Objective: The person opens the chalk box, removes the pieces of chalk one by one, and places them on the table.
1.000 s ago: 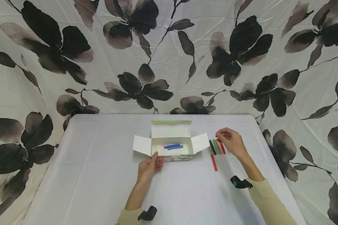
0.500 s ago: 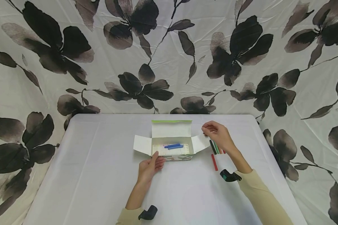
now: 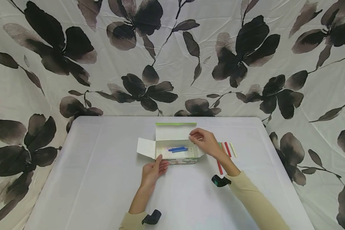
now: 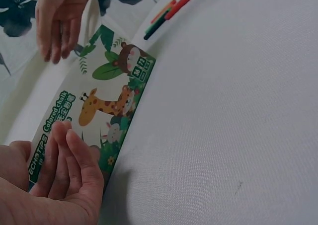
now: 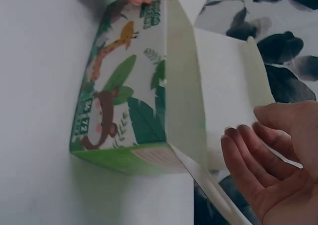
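A cardboard chalk box (image 3: 176,162), printed with a giraffe and "Colored chalk", stands open-topped on the table. Two blue chalk sticks (image 3: 177,149) lie inside it. The left hand (image 3: 151,174) grips its front wall near the left corner, thumb over the rim and fingers against the printed face (image 4: 107,111). Above the box's right end is the right hand (image 3: 205,142), loosely bent and partly hiding the right flap. In the right wrist view, no object shows between the right hand's (image 5: 271,160) thumb and fingers. The back flap (image 3: 175,131) and left flap (image 3: 146,147) stand spread out.
Right of the box lies a row of chalk, including a red stick (image 3: 227,149) and a yellow stick (image 3: 233,150). Another red stick (image 3: 219,167) lies nearer the front, partly behind the right forearm. A floral cloth (image 3: 143,57) hangs behind the white table (image 3: 103,179).
The right hand has moved left from above the chalk row to the box's right end, uncovering the yellow stick. The left hand has stayed on the box.
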`<action>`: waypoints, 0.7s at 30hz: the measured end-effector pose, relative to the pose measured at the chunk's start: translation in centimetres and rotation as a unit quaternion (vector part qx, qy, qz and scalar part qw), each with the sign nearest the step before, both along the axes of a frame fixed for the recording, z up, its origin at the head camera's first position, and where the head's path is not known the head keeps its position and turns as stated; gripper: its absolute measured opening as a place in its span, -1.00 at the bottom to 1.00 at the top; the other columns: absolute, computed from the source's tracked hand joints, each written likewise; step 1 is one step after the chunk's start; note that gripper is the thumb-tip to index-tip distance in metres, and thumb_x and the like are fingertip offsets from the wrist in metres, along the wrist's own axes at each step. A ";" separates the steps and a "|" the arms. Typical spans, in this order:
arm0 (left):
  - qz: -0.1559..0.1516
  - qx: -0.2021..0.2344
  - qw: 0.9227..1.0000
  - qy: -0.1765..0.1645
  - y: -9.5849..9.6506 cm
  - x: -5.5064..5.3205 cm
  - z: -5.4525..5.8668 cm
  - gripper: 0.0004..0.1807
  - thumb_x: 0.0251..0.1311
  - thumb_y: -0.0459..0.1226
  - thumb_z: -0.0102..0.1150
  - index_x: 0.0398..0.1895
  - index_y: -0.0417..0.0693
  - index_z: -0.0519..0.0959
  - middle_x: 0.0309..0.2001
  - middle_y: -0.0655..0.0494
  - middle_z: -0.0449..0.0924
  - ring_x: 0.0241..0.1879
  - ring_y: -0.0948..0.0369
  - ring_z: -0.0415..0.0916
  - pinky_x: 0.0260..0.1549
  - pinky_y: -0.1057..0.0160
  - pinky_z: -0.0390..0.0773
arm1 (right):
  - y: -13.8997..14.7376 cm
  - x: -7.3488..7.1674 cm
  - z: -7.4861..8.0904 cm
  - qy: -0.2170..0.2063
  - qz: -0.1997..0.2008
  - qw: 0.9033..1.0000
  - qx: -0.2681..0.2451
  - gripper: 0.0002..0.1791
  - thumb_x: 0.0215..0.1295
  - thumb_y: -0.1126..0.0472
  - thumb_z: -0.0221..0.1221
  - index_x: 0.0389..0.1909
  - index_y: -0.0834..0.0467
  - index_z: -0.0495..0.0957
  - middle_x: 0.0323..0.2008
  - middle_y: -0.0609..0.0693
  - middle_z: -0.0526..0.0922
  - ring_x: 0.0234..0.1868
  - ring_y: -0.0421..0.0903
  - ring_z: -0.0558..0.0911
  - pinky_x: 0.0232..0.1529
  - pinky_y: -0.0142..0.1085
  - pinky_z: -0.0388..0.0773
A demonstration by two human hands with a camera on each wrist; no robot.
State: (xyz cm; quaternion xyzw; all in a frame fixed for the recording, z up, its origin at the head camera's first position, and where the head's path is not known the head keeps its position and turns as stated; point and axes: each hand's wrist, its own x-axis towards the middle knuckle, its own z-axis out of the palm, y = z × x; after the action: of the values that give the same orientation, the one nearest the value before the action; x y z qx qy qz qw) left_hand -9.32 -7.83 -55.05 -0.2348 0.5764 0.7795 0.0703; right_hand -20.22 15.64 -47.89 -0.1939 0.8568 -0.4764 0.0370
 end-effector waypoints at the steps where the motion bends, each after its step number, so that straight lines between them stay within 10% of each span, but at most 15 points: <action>1: 0.001 -0.001 1.000 -0.001 0.0 0.0 0.0 -0.41 0.46 0.00 0.22 -0.11 -0.51 0.65 -0.24 -0.13 0.78 -0.35 0.27 0.71 -0.30 0.40 0.70 | -0.3 0.1 -0.1 -0.001 0.006 1.000 0.000 -0.81 0.41 0.29 0.31 -0.06 0.30 0.65 -0.19 0.12 0.75 -0.14 0.04 0.74 -0.04 -0.10 0.71; 21: 0.003 0.004 1.000 0.005 0.0 -0.1 -0.3 -0.40 0.44 0.01 0.23 -0.10 -0.52 0.65 -0.26 -0.10 0.78 -0.32 0.24 0.73 -0.29 0.40 0.71 | -3.5 0.2 -3.8 0.032 0.154 0.983 0.091 -0.77 0.31 0.46 0.31 -0.05 0.44 0.61 -0.15 0.27 0.72 -0.17 0.06 0.72 -0.08 -0.17 0.71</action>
State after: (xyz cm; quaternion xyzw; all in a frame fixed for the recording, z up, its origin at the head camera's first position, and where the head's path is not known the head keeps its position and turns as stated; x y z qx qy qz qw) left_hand -9.41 -7.84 -55.35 -0.2327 0.5726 0.7833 0.0658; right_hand -20.02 12.17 -51.71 -0.3346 0.8572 -0.3785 0.1001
